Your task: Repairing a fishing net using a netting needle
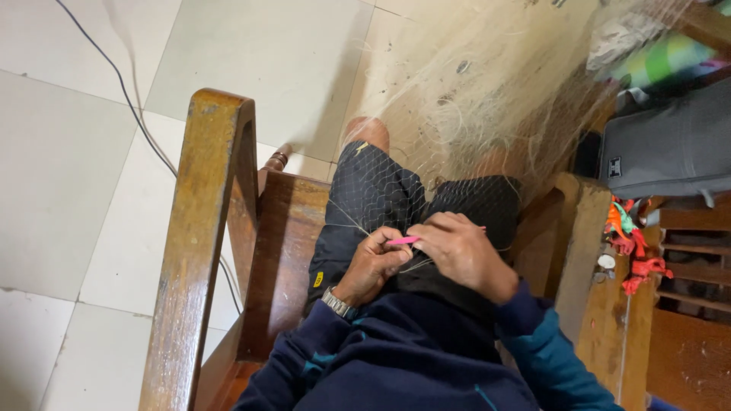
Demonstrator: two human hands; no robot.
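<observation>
Mid-mend on fishing net [426, 114] across lap. Left hand [375, 262] pinching mesh, right hand [461, 251] clenched on pink netting needle [403, 240]. Next: probably threading through a mesh, tension kept.

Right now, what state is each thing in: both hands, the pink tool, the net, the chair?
Left hand: closed, pinching the net.
Right hand: closed around the thin pink plastic tool.
Thin pink plastic tool: held level between both hands.
Pale fine-mesh fishing net: draped over the lap, bunched on the floor.
Brown wooden chair: upright, occupied.
</observation>
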